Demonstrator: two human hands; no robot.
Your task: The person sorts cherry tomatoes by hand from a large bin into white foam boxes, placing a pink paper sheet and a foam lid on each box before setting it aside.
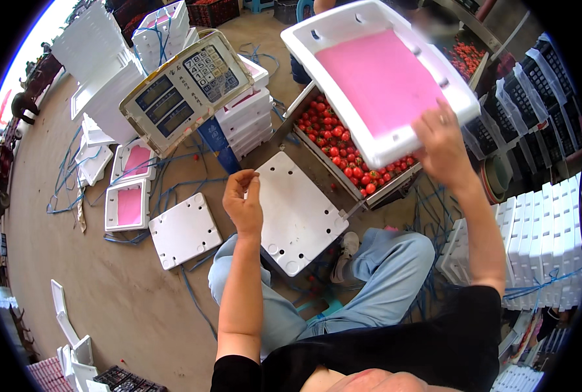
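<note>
My right hand (pixel 440 147) grips the near right rim of a white foam box (pixel 307 49), which is tilted above a metal tray of red cherry tomatoes (pixel 333 140). Pink sheeting (pixel 379 78) covers the box's bottom. My left hand (pixel 244 204) is raised by the left edge of a flat white square panel (pixel 297 215) with small dark holes. Its thumb and fingers are curled together; whatever they pinch, if anything, is too small to tell. Behind this hand stands a weighing scale's keypad and display head (pixel 186 91), on a blue post (pixel 219 144).
A white foam lid (pixel 185 230) and two pink-lined boxes (pixel 127 206) lie on the floor at left. Blue straps (pixel 180 179) are strewn about. White foam stacks stand behind the scale and at right (pixel 539 242); black crates (pixel 532 91) are piled far right.
</note>
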